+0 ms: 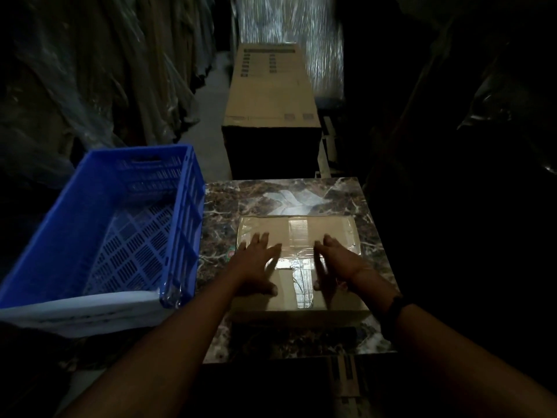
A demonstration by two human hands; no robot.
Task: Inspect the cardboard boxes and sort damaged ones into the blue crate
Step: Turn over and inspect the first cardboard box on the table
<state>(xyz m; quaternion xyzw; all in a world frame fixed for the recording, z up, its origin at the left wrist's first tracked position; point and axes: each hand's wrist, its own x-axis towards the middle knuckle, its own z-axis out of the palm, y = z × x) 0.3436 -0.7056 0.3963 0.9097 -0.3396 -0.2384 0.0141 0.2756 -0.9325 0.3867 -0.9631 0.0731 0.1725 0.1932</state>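
A taped cardboard box [298, 233] lies flat on a dark marble-patterned table [223, 206]. Clear tape crosses its top and runs down its near side. My left hand [256, 260] rests on the left half of the box top with fingers spread and straight, thumb down over the near edge. My right hand [334, 260] lies on the right half the same way, a dark band on its wrist. The blue crate [90, 206] stands just left of the table, tilted a little, with nothing visible inside it.
A long, large cardboard carton [268, 92] lies beyond the table, stretching away down the aisle. Plastic-wrapped goods [289, 22] stand behind it. Hanging plastic-covered items [90, 70] line the left side. The right side is too dark to make out.
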